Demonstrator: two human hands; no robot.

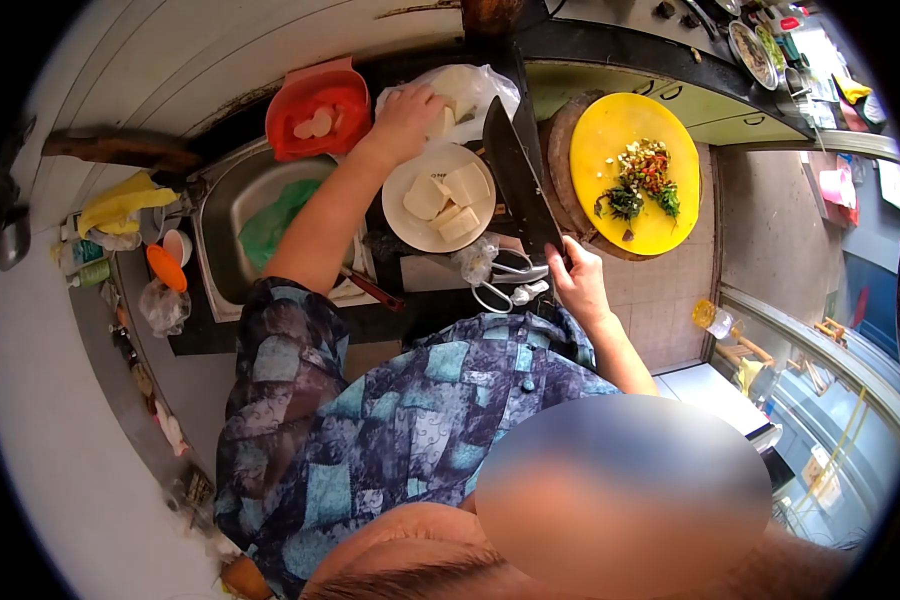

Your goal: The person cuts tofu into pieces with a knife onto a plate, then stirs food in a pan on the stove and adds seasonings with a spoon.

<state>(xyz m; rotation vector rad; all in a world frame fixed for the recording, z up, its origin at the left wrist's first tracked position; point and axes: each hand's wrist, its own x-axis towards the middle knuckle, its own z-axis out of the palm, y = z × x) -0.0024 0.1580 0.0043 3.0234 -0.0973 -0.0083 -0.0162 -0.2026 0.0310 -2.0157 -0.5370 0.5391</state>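
My left hand (410, 115) is at a clear plastic bag (495, 92) on the dark counter, its fingers curled over a white block of tofu (441, 123) at the bag's near edge. Just below it, a white plate (398, 215) bears several cut tofu pieces (463, 184). My right hand (580, 283) is closed on the handle of a large dark cleaver (519, 170). Its broad blade points away from me, between the plate and a yellow cutting board (655, 125). Chopped greens and red and pale bits (642, 180) lie on the board.
A red plastic basket (348, 90) with pale round pieces stands behind my left arm. At left is a steel sink (215, 235) with a green bag (270, 222) in it. Scissors (518, 272) and a red-handled tool (375, 290) lie near the counter's front edge.
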